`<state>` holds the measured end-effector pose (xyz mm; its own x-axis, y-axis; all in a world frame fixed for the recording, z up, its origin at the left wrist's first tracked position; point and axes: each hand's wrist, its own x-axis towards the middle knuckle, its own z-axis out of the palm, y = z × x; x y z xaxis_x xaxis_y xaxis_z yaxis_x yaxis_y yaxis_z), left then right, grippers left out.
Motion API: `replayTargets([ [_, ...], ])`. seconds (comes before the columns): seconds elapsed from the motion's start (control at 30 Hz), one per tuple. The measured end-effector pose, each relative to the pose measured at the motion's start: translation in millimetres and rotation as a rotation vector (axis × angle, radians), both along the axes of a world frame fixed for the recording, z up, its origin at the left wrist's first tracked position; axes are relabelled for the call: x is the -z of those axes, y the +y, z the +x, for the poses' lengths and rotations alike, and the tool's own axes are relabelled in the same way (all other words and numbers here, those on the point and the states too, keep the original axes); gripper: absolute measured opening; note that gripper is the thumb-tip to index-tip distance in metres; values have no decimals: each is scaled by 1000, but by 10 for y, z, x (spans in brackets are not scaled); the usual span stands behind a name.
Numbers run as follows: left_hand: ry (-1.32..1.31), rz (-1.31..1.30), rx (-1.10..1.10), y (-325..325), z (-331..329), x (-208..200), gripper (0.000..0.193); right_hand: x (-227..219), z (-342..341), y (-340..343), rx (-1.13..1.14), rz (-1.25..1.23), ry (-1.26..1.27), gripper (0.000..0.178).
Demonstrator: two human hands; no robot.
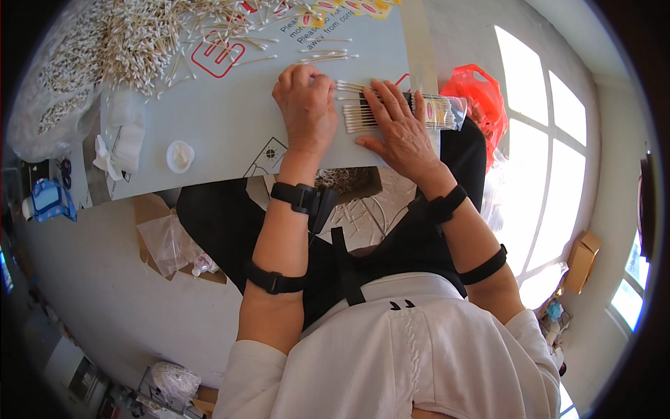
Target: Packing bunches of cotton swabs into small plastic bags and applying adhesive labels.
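Observation:
My right hand (403,133) lies flat with fingers stretched over a neat row of cotton swabs (359,120) near the table's right edge. The swabs' far ends reach into a clear plastic bag (457,112) that has a small yellow and red label inside. A dark strip shows under the fingers. To the left, my left hand (306,108) is closed, its fingers curled toward the tabletop; whatever they grip, if anything, is hidden. Several loose swabs (328,56) lie just beyond it.
A large heap of cotton swabs (139,42) covers the grey table's (230,126) far left. Yellow labels (359,8) sit at the back. A small white dish (180,156) stands near the front edge. A red plastic bag (481,91) hangs at the right; a box with swabs (342,180) is below.

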<state>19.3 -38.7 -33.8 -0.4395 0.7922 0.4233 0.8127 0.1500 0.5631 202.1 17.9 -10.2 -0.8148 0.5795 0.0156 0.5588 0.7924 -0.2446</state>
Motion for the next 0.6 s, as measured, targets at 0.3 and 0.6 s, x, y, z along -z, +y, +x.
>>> replayTargets([
  [0.3, 6, -31, 48, 8, -27, -1, 17, -13, -1, -5, 3, -6, 0, 82],
  [0.6, 18, -14, 31, 54, -120, 35, 20, -43, 10, 17, -15, -9, 3, 79],
])
